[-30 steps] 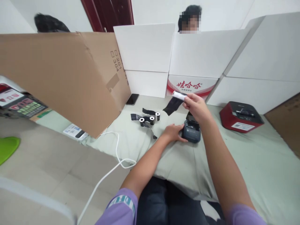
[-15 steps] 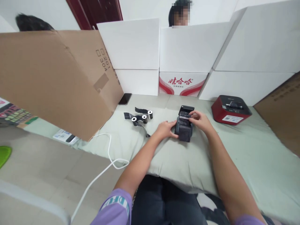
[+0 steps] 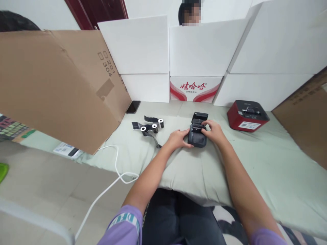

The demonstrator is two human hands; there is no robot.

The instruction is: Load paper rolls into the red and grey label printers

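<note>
A small black device (image 3: 198,139), which looks like a portable printer, lies on the cloth in front of me with its lid raised at the back. My left hand (image 3: 180,139) grips its left side, thumb along the front corner and fingers farther back. With thumb and index finger, my right hand (image 3: 211,131) pinches the right end of a dark roll (image 3: 196,126) in the open compartment. Whether the roll is fully seated I cannot tell. To the left lie several rolls of black strip (image 3: 154,127) with white cores, their loose tails spread out.
A red and black box-shaped device (image 3: 246,117) stands at the right. A phone (image 3: 133,107) lies by the large cardboard sheet (image 3: 76,81). White boxes (image 3: 143,47) line the back; a person's head (image 3: 189,13) shows above them. A white cable (image 3: 116,163) hangs over the front edge.
The black strip that draped over the device's front no longer hangs there, and its front is bare. My right hand has shifted slightly, fingers lower at the compartment. The view has moved a little.
</note>
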